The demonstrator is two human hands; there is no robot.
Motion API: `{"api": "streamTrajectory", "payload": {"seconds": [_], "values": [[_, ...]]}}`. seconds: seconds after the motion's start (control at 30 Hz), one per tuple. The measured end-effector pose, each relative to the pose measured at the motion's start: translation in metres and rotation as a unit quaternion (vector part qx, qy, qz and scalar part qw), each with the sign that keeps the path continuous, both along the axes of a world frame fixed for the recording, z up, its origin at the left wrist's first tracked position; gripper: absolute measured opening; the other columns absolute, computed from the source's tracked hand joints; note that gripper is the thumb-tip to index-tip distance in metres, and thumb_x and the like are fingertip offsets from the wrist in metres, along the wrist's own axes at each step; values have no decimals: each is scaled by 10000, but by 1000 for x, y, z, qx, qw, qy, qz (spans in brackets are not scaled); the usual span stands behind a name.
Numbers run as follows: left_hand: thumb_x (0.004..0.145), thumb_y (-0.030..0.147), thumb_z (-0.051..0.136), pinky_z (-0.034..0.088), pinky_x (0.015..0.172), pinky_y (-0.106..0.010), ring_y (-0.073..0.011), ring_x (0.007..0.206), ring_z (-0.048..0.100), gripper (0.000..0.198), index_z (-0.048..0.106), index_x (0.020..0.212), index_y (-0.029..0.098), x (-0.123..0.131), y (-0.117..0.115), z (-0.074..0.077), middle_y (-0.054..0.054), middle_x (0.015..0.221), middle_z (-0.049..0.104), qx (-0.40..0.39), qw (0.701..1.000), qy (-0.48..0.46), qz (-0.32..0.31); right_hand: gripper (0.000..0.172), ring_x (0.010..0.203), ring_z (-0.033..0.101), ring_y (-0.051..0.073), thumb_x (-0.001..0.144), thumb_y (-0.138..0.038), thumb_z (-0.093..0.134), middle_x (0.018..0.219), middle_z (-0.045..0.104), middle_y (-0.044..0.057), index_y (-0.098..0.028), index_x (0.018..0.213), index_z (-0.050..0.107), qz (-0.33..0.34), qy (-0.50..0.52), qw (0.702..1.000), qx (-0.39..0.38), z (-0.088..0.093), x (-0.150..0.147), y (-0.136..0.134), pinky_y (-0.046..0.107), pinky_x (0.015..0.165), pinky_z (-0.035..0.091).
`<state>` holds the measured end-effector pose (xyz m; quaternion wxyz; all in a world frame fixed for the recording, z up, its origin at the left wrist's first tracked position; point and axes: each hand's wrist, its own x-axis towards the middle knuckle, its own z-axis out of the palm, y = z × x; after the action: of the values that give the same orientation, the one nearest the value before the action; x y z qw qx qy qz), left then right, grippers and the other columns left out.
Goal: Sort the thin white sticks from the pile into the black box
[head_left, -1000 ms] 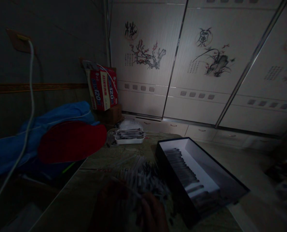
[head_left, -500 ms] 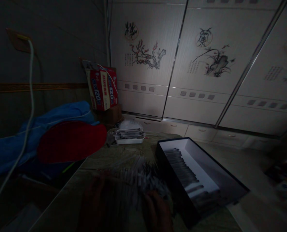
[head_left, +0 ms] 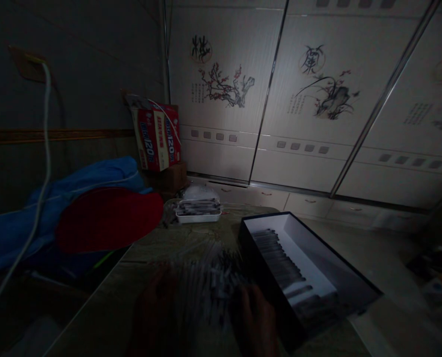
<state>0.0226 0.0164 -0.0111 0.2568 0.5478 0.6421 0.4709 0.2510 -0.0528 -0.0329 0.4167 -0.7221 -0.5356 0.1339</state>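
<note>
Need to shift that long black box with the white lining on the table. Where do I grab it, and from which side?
Judging by its pose, take the black box by its long outer walls, near mid-length, coming from above. It lies open and flat, with thin dark pieces ranked inside along the left wall. The right hand is nearest its near corner; keep it level.

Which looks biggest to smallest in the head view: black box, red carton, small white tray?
1. black box, the largest, though it is also nearest the camera.
2. red carton.
3. small white tray, the smallest; it sits farther back, so true sizes stay unsure.
</note>
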Motion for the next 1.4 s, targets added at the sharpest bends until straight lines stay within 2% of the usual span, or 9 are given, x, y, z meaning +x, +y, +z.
{"api": "streamTrajectory", "payload": {"seconds": [0.17, 0.37, 0.5, 0.57, 0.73, 0.9, 1.13, 1.27, 1.4], "values": [[766, 454, 444, 454, 940, -379, -266, 1123, 585, 581, 554, 1233, 127, 7, -4, 5, -132, 1250, 614, -104, 992, 46, -47, 384, 779, 690, 237, 921, -429, 380, 896, 727, 117, -188, 914, 679, 40, 4, 997, 61, -14, -6, 1, 301, 661, 504], [773, 454, 442, 466, 907, -333, -240, 1060, 609, 482, 612, 1122, 167, 11, -6, 5, -92, 1176, 651, -58, 994, 69, -61, 396, 686, 676, 234, 935, -428, 338, 783, 710, 94, -198, 867, 653, 68, 9, 997, 19, -15, -17, 2, 317, 612, 488], [792, 459, 431, 462, 911, -350, -245, 1045, 612, 446, 634, 1073, 179, 12, -6, 2, -92, 1154, 660, -52, 995, 73, -41, 393, 816, 678, 241, 938, -417, 322, 902, 713, 104, -186, 991, 635, 95, 49, 994, -7, -8, -18, 2, 330, 716, 494], [803, 467, 422, 462, 912, -351, -244, 1051, 610, 445, 633, 1075, 185, 12, -7, 1, -90, 1150, 662, -50, 996, 66, -41, 400, 887, 666, 249, 932, -425, 323, 970, 705, 116, -174, 1040, 615, 83, 69, 994, -3, -5, -16, 2, 341, 767, 487], [807, 450, 435, 465, 899, -336, -244, 1051, 611, 406, 648, 1036, 191, 11, -10, 3, -86, 1121, 678, -44, 997, 58, -38, 441, 936, 643, 283, 916, -461, 315, 1005, 683, 154, -139, 1041, 588, 0, 78, 997, 15, 1, -8, 1, 391, 817, 468], [796, 480, 433, 465, 892, -328, -241, 1042, 610, 428, 638, 1039, 194, 11, -11, 3, -82, 1110, 676, -56, 997, 43, -26, 365, 870, 665, 239, 932, -412, 344, 951, 698, 115, -172, 996, 611, -1, 66, 997, 41, 2, -6, 1, 321, 752, 494], [822, 465, 406, 442, 915, -312, -228, 1040, 597, 408, 623, 1042, 198, 11, -10, 2, -74, 1104, 663, -55, 996, 54, -40, 407, 1095, 583, 260, 883, -327, 443, 1191, 614, 161, -110, 1220, 514, 1, 39, 996, 75, -7, -5, 7, 367, 910, 468], [832, 469, 401, 417, 944, -330, -236, 1079, 572, 408, 612, 1055, 200, 9, -10, 0, -79, 1133, 648, -47, 997, 54, -43, 360, 1010, 615, 250, 906, -342, 390, 1096, 649, 148, -123, 1130, 567, -6, 53, 996, 70, -5, -2, 5, 357, 860, 483], [844, 464, 384, 392, 978, -349, -242, 1099, 558, 410, 615, 1056, 199, 8, -11, -1, -80, 1150, 639, -31, 998, 57, -23, 335, 935, 636, 234, 908, -389, 401, 1023, 677, 113, -170, 1063, 602, -9, 91, 993, 80, 15, -8, -3, 318, 800, 496]]}}
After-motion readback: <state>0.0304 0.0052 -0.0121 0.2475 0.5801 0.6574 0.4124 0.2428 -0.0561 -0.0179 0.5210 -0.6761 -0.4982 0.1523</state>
